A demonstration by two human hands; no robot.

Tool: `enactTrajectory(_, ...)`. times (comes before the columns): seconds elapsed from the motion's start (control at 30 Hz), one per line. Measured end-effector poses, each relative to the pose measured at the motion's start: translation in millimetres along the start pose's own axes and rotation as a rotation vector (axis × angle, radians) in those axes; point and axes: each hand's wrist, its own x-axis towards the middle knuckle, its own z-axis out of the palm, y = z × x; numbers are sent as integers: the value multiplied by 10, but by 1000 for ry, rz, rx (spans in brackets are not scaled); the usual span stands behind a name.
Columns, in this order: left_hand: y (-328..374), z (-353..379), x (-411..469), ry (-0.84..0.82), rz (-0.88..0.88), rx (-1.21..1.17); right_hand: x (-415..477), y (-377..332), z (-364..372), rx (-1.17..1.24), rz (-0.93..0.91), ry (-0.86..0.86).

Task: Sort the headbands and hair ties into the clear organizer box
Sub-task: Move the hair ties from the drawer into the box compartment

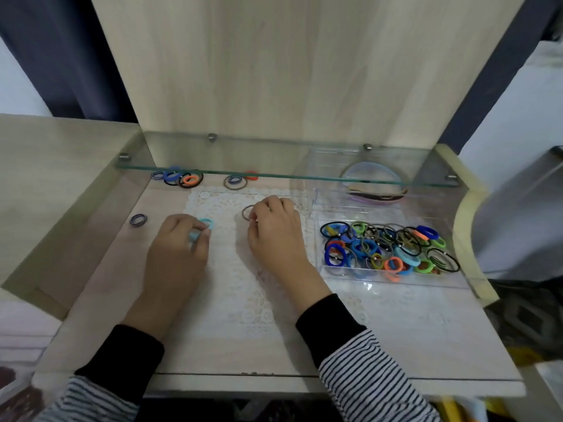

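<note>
Fingers (pixel 185 225) of the left hand (pixel 179 248) are curled and pinch a light blue hair tie (pixel 204 223). The tie stands out past the fingertips on the side towards the other hand, just above the lace doily (pixel 231 269). Fingers (pixel 262 212) of the right hand (pixel 275 233) are likewise curled, their tips closed on the near edge of a grey-brown hair tie (pixel 243 212). The rest of that ring lies flat on the doily, to the left of the fingertips. The two hands are near each other but apart, both over the doily at the middle of the bench (pixel 396 345).

The clear organizer box (pixel 396 281) stands on the bench to the right of the right hand. Its front compartment holds a heap of sorted hair ties (pixel 387 248) in blue, green, orange, black and grey. Its rear compartment, partly under the glass shelf (pixel 274 159), holds headbands (pixel 374 184).

Unsorted ties lie on the bench beyond the hands:
- a cluster of ties (pixel 179 179) at the back left, below the shelf edge;
- a second small group (pixel 236 181) at the back centre;
- a single striped tie (pixel 138 219) left of the left hand, well apart from the box.

Both forearms wear black cuffs (pixel 329 327) under striped sleeves (pixel 365 379).
</note>
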Motion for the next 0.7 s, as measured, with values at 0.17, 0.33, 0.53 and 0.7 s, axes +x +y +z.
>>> enactTrajectory(0.17, 516, 202, 39, -85, 107, -214, -67, 210, -369, 27, 4, 67)
enactTrajectory(0.33, 1085, 484, 33, -273, 94, -233, -125, 648, -713, -22, 56, 121)
enactTrajectory(0.53, 1590, 747, -35, -392, 200, -244, -244, 1222, -1178, -83, 196, 165)
enactTrajectory(0.7, 1822, 955, 21, -494, 260, -227, -292, 1774, -1460, -202, 359, -167)
